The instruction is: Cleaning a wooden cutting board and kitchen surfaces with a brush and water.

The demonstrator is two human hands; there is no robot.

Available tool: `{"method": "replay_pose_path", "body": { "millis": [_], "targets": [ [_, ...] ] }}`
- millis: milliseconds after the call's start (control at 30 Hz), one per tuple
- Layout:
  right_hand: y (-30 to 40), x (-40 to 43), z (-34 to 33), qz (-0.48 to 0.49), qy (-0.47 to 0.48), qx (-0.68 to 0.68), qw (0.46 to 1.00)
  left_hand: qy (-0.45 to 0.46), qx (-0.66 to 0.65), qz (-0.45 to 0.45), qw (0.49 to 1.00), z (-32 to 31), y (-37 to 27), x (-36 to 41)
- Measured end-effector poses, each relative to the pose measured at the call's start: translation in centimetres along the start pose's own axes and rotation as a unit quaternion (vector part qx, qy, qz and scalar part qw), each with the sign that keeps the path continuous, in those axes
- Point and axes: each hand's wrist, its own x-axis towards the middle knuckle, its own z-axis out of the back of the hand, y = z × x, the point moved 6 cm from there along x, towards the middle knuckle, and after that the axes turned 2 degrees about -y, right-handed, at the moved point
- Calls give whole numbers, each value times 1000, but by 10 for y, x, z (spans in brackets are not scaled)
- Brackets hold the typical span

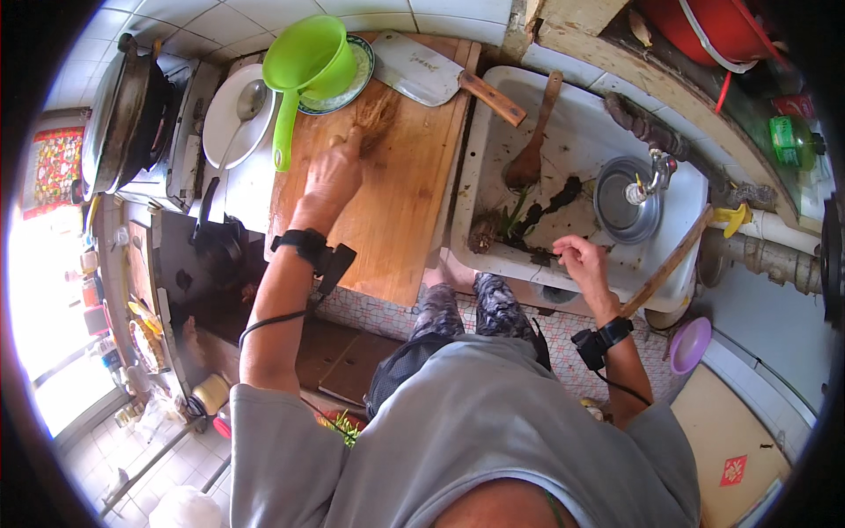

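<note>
My left hand (333, 173) grips a brown fibrous scrubber (377, 125), pressed on the wooden cutting board (370, 218). Above it on the board are a green plastic ladle (310, 56) resting over a patterned plate (360, 63), and a cleaver (422, 69) whose wooden handle juts over the sink edge. My right hand (584, 264) hovers at the near side of the white sink (488, 165), loosely curled with nothing seen in it. Inside the sink lie a wooden spoon (531, 155), a metal basin (627, 221) under the tap (653, 178) and dark wet scraps (548, 208).
A white bowl (218, 125) with a metal spoon (251, 102) stands left of the board, near a wok (129, 125) on the stove. A wooden stick (667, 261) leans across the sink's right corner. Pipes (766, 254) run along the right wall.
</note>
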Motion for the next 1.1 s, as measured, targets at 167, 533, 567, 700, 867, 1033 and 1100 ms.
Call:
{"method": "replay_pose_path", "body": {
  "millis": [167,533,567,700,867,1033,1100],
  "targets": [
    [7,0,-11,-4,22,-7,1000,18,28,-80,996,-6,-51,8],
    [19,-7,-36,8,54,-13,998,57,-78,-157,983,-3,-111,-5],
    [20,-9,-37,13,53,-14,998,39,-122,-163,978,0,-117,-7],
    [22,-23,-38,17,43,-12,999,6,-238,-191,952,25,-149,-21],
    [17,-50,-34,7,27,-9,1000,-114,-136,-146,973,13,-101,-21],
    [-2,-63,-32,-33,-3,26,999,-64,-38,-4,997,2,-30,-5],
    [4,-63,-38,-15,19,6,1000,-50,-14,-25,998,-28,-44,-6]
  ]
}}
